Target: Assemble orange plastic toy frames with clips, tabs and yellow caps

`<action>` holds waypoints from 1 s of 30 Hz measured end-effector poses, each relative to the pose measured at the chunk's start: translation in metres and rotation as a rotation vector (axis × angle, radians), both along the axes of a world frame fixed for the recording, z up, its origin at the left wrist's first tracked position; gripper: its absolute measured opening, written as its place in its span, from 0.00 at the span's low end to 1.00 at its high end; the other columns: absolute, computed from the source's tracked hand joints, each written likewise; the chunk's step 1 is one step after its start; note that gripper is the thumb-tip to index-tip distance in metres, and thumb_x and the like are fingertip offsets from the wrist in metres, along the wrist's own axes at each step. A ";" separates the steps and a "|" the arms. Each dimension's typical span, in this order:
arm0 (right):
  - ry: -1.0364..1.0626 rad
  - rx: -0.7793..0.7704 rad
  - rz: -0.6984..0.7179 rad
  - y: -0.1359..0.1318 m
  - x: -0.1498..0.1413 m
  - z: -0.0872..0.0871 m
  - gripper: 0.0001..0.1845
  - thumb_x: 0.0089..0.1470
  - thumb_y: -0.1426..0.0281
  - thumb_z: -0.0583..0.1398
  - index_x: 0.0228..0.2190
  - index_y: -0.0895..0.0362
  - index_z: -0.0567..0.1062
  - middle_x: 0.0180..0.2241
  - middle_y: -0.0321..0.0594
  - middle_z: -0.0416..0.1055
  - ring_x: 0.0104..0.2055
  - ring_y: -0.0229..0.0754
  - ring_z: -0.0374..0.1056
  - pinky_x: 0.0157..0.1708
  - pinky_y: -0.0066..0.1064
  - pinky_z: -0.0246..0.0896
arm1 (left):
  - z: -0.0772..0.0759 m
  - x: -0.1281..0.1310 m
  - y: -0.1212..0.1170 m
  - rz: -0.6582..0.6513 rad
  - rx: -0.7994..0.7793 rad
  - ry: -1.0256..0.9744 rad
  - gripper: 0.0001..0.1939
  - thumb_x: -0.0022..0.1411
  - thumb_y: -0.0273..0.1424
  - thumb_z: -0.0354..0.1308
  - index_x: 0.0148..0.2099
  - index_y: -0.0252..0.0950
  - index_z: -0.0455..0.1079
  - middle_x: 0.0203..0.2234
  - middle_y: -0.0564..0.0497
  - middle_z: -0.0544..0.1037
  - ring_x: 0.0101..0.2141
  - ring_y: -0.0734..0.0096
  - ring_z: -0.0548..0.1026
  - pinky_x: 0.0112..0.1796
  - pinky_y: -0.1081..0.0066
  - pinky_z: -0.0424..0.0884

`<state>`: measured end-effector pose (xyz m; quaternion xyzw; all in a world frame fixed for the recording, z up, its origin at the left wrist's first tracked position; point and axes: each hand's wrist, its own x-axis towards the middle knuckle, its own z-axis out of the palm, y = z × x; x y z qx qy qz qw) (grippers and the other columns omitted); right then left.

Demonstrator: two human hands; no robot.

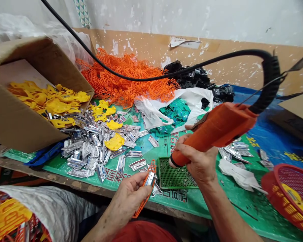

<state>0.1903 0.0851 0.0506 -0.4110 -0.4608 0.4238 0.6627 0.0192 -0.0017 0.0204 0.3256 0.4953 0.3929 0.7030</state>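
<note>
We log: left hand (130, 198) gripping an orange plastic lattice strip (139, 211); right hand (195, 161) closed around a bulky orange corded power tool (217, 132), nose beside a green perforated plate (175, 173). Risk: slick plastic could slip from those fingers.

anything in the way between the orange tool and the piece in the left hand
Nothing visible. The orange power tool in the right hand points down over a green perforated tray; the orange plastic frame in the left hand is beside it.
</note>
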 end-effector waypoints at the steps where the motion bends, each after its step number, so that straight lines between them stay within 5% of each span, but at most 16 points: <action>1: -0.008 0.003 -0.006 0.000 0.000 -0.001 0.26 0.36 0.74 0.67 0.41 0.54 0.72 0.24 0.31 0.71 0.25 0.38 0.67 0.26 0.33 0.64 | 0.000 0.000 0.000 0.001 -0.001 -0.013 0.18 0.52 0.30 0.62 0.47 0.40 0.79 0.33 0.51 0.80 0.37 0.70 0.73 0.40 0.74 0.64; 10: -0.001 0.006 -0.030 0.001 0.004 0.001 0.15 0.38 0.74 0.67 0.32 0.54 0.73 0.24 0.31 0.71 0.25 0.37 0.66 0.29 0.36 0.64 | -0.001 0.001 0.001 -0.045 0.045 0.048 0.18 0.53 0.30 0.59 0.47 0.37 0.79 0.23 0.56 0.70 0.23 0.78 0.58 0.26 0.75 0.53; 16: 0.122 0.021 -0.017 -0.007 0.008 0.029 0.22 0.36 0.74 0.67 0.37 0.54 0.73 0.21 0.31 0.71 0.23 0.39 0.66 0.26 0.34 0.63 | -0.002 0.003 0.002 -0.063 0.087 0.020 0.17 0.52 0.28 0.57 0.45 0.35 0.79 0.25 0.55 0.70 0.25 0.77 0.59 0.27 0.75 0.53; 22: 0.194 0.060 0.098 -0.029 0.000 0.053 0.17 0.40 0.76 0.63 0.36 0.52 0.73 0.23 0.33 0.70 0.26 0.39 0.66 0.31 0.36 0.67 | 0.000 0.005 0.002 -0.056 0.103 -0.008 0.16 0.53 0.25 0.55 0.43 0.35 0.79 0.23 0.57 0.66 0.24 0.78 0.57 0.27 0.75 0.52; 30: 0.193 0.053 0.196 -0.041 -0.017 0.055 0.24 0.42 0.77 0.63 0.43 0.49 0.72 0.24 0.33 0.70 0.28 0.40 0.67 0.32 0.38 0.67 | -0.002 0.006 0.000 -0.040 0.059 -0.021 0.13 0.51 0.30 0.58 0.39 0.34 0.79 0.24 0.54 0.70 0.25 0.75 0.61 0.27 0.74 0.53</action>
